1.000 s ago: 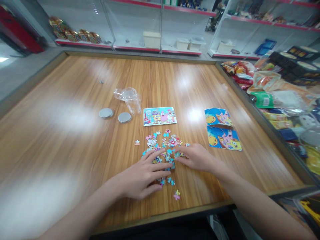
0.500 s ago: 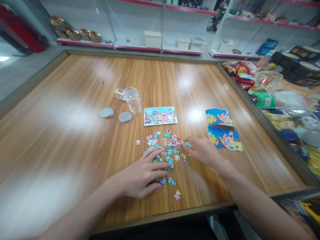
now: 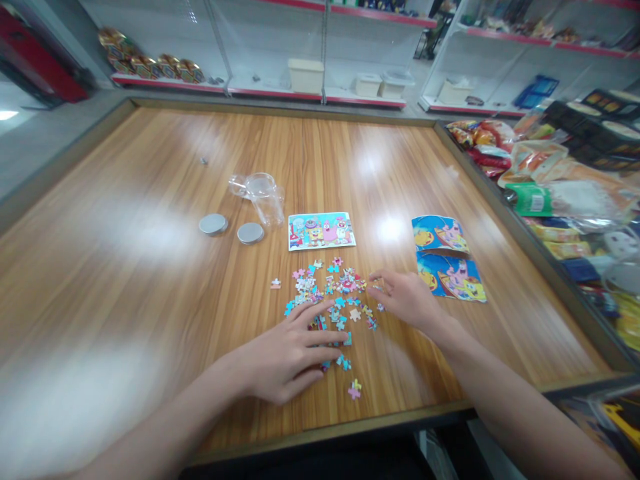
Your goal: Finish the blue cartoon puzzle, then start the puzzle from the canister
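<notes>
Jigsaw puzzle pieces (image 3: 341, 303) lie in a loose pile on the wooden table. My left hand (image 3: 293, 350) rests over the pile's near left side with fingers spread, hiding some pieces. Under its fingertips, a teal piece (image 3: 348, 339) partly shows. At the pile's right edge is my right hand (image 3: 413, 300), fingers bent but apart; I make out no piece held in it. Behind the pile lies a cartoon picture card (image 3: 322, 231). A folded blue cartoon sheet (image 3: 453, 277) lies beyond my right hand. One pink and yellow piece (image 3: 355, 389) sits apart near the front edge.
Two grey round lids (image 3: 251, 233) and clear plastic containers (image 3: 263, 193) stand on the left half of the table. Packaged goods (image 3: 560, 193) crowd along the right side, outside the raised table border (image 3: 280, 110). White shelves (image 3: 270, 40) line the back.
My left hand has slid slightly right and toward me, uncovering pieces behind it and shifting the teal piece. My right hand's fingers have parted; the pale teal piece under them is less visible.
</notes>
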`<state>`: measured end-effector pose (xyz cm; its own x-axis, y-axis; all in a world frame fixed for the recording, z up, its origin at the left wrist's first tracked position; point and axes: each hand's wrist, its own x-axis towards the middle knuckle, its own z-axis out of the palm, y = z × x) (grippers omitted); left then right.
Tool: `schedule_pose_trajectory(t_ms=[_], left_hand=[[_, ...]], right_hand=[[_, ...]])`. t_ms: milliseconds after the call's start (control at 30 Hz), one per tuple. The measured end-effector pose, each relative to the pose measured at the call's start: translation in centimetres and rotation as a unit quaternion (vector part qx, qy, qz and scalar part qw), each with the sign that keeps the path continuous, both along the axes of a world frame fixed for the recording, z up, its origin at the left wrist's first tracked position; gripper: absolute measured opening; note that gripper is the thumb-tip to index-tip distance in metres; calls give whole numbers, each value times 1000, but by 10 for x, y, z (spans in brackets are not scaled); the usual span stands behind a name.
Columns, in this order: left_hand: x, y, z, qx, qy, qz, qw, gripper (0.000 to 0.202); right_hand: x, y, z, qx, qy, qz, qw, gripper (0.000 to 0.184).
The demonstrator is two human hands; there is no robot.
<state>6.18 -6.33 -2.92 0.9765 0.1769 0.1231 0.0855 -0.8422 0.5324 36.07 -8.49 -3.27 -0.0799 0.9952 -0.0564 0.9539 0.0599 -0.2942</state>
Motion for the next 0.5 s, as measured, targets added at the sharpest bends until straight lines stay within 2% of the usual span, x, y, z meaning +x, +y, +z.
schedule_pose_trajectory(t_ms=[100,167,367,500], left_hand=[[-1,2,-1,9,7,17,1000,42],[-1,4,-1,14,10,26,1000,40],[-2,6,-4,30,4,37,999,39],[-6,9,-9,63,-1,76,995,40]], right_hand=[[-7,-6,6,-32,28,125,991,31],[-12,-10,9,-47,15,170,984,33],[-17,-10,8,-73,-13,183,980,24],[-17,-10,7,-80,2,180,980,17]])
